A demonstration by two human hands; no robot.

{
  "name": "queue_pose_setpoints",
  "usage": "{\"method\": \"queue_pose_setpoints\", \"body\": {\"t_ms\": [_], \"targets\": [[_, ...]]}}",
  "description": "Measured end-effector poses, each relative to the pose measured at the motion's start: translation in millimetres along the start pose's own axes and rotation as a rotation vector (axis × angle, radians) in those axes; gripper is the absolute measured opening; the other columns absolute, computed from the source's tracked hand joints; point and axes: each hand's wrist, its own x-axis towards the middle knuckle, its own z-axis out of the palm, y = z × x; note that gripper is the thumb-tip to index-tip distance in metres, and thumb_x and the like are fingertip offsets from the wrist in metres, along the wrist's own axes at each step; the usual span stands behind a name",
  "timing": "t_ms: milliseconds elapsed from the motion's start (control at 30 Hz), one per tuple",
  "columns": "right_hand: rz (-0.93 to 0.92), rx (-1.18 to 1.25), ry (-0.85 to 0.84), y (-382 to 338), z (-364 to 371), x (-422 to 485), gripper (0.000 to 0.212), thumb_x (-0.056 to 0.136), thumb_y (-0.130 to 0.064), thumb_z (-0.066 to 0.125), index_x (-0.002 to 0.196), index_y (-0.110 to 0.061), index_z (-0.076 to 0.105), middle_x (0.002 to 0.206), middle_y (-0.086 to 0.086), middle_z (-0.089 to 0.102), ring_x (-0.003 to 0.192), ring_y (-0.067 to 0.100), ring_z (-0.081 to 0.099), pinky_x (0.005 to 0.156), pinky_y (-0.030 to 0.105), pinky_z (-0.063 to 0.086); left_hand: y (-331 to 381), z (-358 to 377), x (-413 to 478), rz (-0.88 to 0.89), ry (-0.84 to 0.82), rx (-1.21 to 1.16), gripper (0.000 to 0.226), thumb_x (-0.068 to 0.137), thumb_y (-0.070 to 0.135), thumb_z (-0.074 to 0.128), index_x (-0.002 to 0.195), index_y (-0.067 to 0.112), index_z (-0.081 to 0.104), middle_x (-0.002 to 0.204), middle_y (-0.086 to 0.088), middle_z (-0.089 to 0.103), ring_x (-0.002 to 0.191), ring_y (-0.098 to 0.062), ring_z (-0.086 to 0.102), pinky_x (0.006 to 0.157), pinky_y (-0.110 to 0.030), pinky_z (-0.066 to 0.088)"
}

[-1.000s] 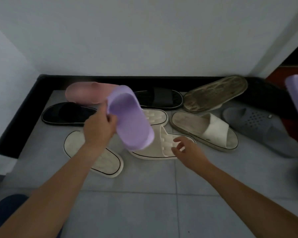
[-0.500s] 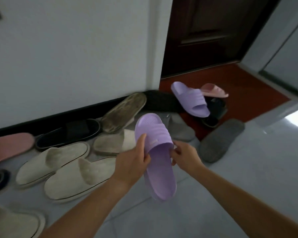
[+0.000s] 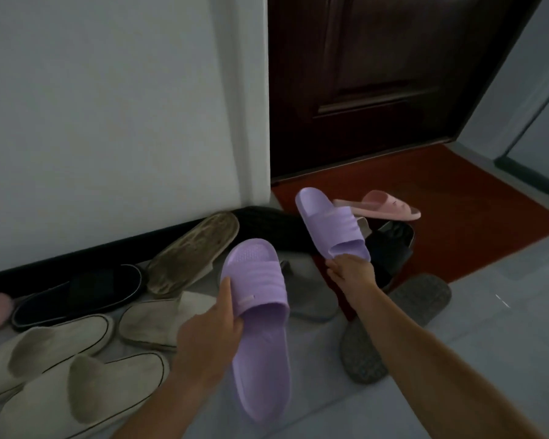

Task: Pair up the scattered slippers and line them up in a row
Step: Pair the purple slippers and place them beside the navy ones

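Grey tiles point(image 3: 488, 327) (doormat point(image 3: 457, 198) beyond); left hand point(image 3: 208, 340) fingers grip near slipper point(image 3: 260, 312), right hand point(image 3: 354, 274) far slipper point(image 3: 330, 226).

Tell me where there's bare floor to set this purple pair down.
Bare grey tile floor lies right of the upturned grey slipper, in front of the red mat; the mat's far right part is bare too. Crowded: along the wall, from the beige slippers to the pile by the door.

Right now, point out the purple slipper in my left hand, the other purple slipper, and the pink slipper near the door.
held purple slipper point(image 3: 255, 280): head view, strap.
second purple slipper point(image 3: 335, 226): head view, strap.
pink slipper point(image 3: 379, 199): head view, strap.
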Motion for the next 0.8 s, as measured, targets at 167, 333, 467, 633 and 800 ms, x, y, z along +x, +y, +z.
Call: {"method": "queue_pose_setpoints", "body": {"t_ms": [167,333,467,633,800], "targets": [[0.077,0.421,0.034,0.5,22.2,36.0,0.019,0.092,-0.01,0.05,0.111,-0.01,0.055,0.105,0.005,0.056,0.077,0.013,0.064,0.069,0.021,0.056,-5.8,-3.1,-13.5,-0.173,0.034,-0.055,0.074,0.088,0.041,0.043,0.147,0.032,0.0,0.101,0.003,0.068,0.081,-0.025,0.065,0.062,-0.029,0.04],[0.07,0.68,0.113,10.0,41.1,43.4,0.018,0.095,-0.031,0.051,0.109,-0.021,0.054,0.09,-0.004,0.061,0.064,0.009,0.065,0.054,0.025,0.055,-17.6,-8.4,-36.6,-0.261,0.048,0.055,0.071,0.089,0.037,0.044,0.148,0.029,0.006,0.098,0.003,0.067,0.074,-0.024,0.063,0.057,-0.028,0.034],[-0.048,0.485,0.168,24.9,64.7,25.9,0.025,0.091,-0.04,0.054,0.08,-0.018,0.062,0.076,-0.007,0.062,0.064,0.011,0.056,0.057,0.023,0.045,-27.9,-9.9,-53.5,-0.32,0.031,0.136,0.066,0.09,0.036,0.04,0.148,0.026,0.01,0.092,0.002,0.067,0.074,-0.027,0.062,0.057,-0.029,0.033],[-0.245,0.151,-0.062,33.3,109.7,-11.5,0.028,0.086,-0.053,0.055,0.077,-0.027,0.06,0.081,-0.004,0.063,0.074,0.011,0.058,0.069,0.027,0.047,-53.3,-37.9,-77.9,-0.338,0.056,0.205,0.063,0.091,0.037,0.038,0.148,0.029,0.015,0.093,0.0,0.067,0.077,-0.028,0.062,0.063,-0.034,0.04],[-0.401,-0.124,-0.133,49.4,134.0,-45.7,0.043,0.082,-0.055,0.057,0.073,-0.013,0.059,0.074,0.004,0.057,0.072,0.019,0.054,0.07,0.036,0.046,-114.1,-83.9,-151.9,-0.456,-0.055,0.329,0.064,0.092,0.037,0.035,0.149,0.035,0.005,0.108,0.003,0.067,0.083,-0.029,0.065,0.063,-0.032,0.041]]}}
